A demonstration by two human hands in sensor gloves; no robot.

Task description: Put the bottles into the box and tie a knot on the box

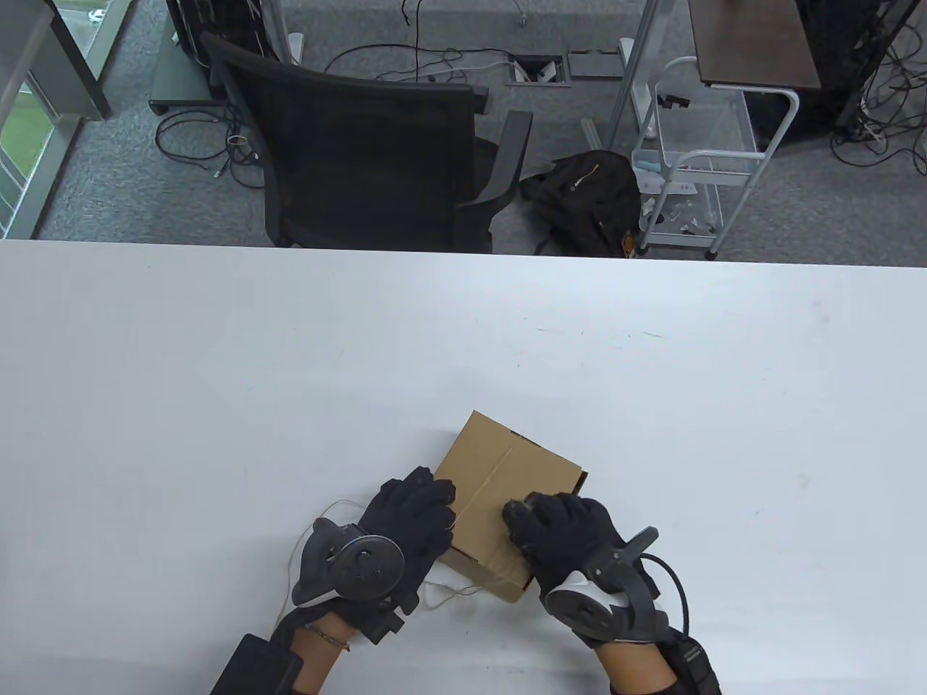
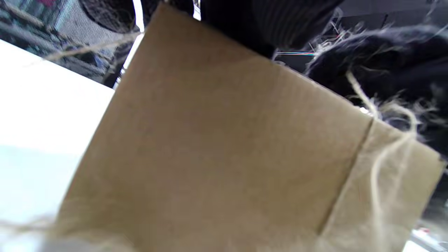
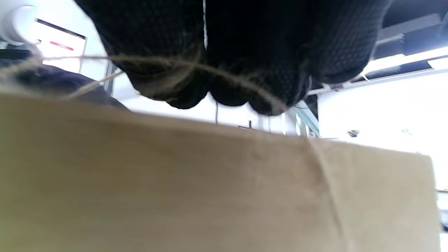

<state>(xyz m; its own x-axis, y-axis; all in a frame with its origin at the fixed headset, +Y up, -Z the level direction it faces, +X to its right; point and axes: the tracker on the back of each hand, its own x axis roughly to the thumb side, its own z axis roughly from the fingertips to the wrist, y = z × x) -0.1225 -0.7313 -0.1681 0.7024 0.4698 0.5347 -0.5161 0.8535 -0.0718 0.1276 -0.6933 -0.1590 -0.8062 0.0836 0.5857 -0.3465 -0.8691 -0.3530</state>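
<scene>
Now the closed box (image 1: 507, 478) sits between both hands — twine (image 1: 442, 590) trailing.

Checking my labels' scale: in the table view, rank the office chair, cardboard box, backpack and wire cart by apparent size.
1. Office chair, clearly largest.
2. Wire cart.
3. Cardboard box and backpack look alike; the box sits nearer the camera, so I won't rank them.

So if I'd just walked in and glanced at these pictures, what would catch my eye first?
Probably the two black-gloved hands at the near edge of the white table, the left hand and the right hand, both on a closed cardboard box. Thin pale twine runs over the box and trails onto the table beside the left hand. Beyond the table stands a black office chair.
</scene>
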